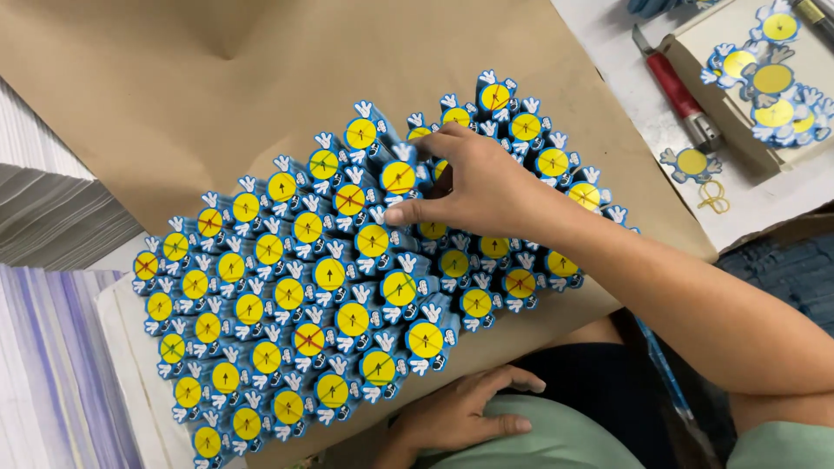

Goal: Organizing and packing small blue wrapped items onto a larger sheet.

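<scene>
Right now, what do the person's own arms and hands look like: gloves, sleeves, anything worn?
Both hands are bare: no gloves, rings or watch show. The right hand and its forearm are uncovered to the elbow. The left hand rests against pale green cloth; no cuff shows at its wrist.

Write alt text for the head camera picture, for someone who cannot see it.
A person's right hand reaches into a tight block of blue paper bundles with yellow round faces, standing on brown paper. The left hand rests on the lap below. At upper right, a red-handled knife lies beside a few loose blue and yellow cutouts.
</scene>
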